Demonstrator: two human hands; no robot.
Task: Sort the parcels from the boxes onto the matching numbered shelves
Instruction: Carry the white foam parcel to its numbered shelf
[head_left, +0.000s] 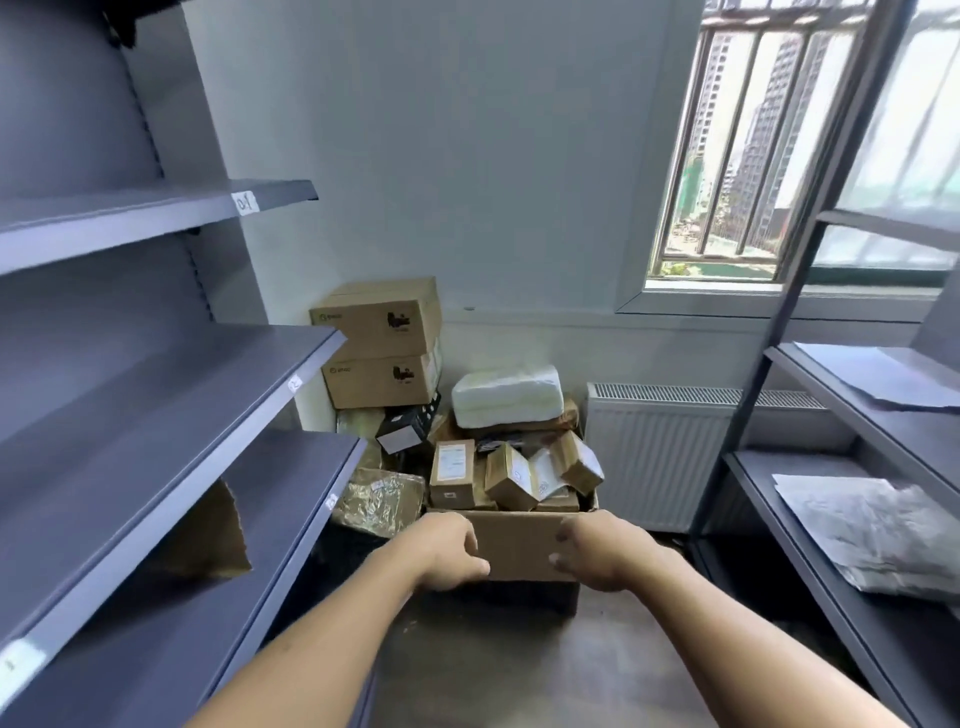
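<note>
Parcels (511, 475) are piled in an open cardboard box (519, 551) that stands on the floor (493, 670) at the far end of a narrow aisle. Several small brown cartons with white labels are tipped against one another, and a white wrapped bundle (506, 402) lies across the back of the heap. The left hand (449, 551) and the right hand (597, 558) are held at the two ends of the box's near wall, fingers curled inward towards each other. Whether the cardboard is actually gripped or only touched cannot be told. Left of the box, two larger cartons (382, 343) are stacked in the corner against the wall. Below them, a small black box (408, 428) and a plastic-wrapped brown packet (379, 501) are wedged between the stack and the open box. Grey shelves (156, 395) run along the left side, their front edges marked with small white labels (245, 201) whose writing is too blurred to be read; a torn piece of cardboard (208, 535) shows beneath one board. On the right-hand rack (769, 499), grey mailer bags (878, 535) are laid flat on two levels. A white radiator (654, 452) is mounted under a barred window (727, 156) — tall buildings are seen beyond it.
</note>
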